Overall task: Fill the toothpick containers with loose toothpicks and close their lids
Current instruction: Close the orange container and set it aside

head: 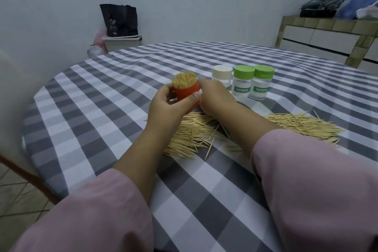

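Gripping an orange container (187,94) crammed with toothpicks, the left hand (169,106) curls round it; right hand (214,98) fingers hidden behind. Three capped jars (243,84) stand beyond; loose toothpicks (192,135) remain beneath.

An orange container (187,94) is held above the desk, a little tilted, with no lid. It is packed full with a bundle of toothpicks (184,80) whose tips stand out over its rim. Behind it and to the right, three clear jars stand upright in a row, close together: one with a white lid (222,70) and two with green lids (244,71) (264,71), all closed. The two green ones carry a green "TOOTHPICK" label. Loose toothpicks lie flat on the desk in two heaps, a left heap (190,135) and a right heap (302,127).
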